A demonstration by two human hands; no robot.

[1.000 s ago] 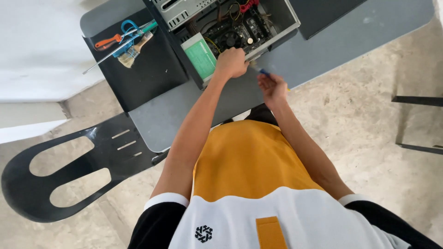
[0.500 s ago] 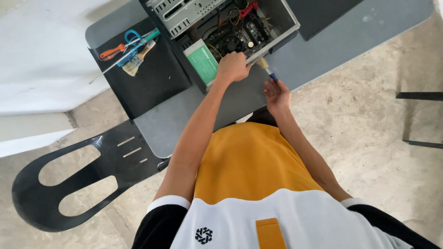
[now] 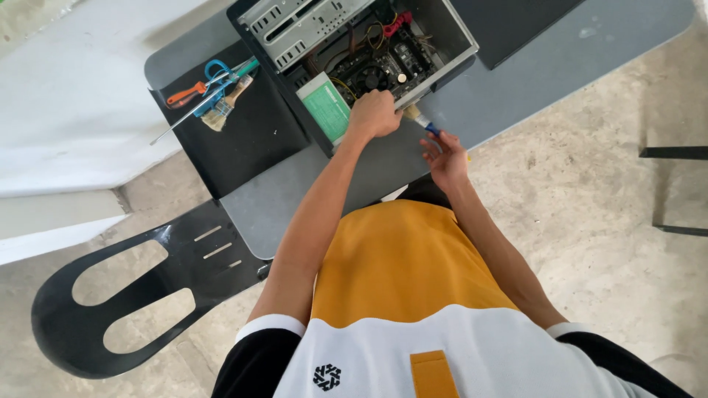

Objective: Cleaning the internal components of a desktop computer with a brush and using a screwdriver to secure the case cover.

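Near the frame's middle, the right hand (image 3: pixel 446 158) pinches a small blue-handled brush (image 3: pixel 422 121), light and stiff-handled with soft bristles, best held by that handle. Just above, the left hand (image 3: pixel 375 113) rests curled on the open computer case (image 3: pixel 354 51); whether it grips anything stays hidden. Components inside look fragile and blurred.

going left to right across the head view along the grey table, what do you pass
black chair → tools on the black panel → green-labelled box → left hand on the open computer case → small brush → right hand
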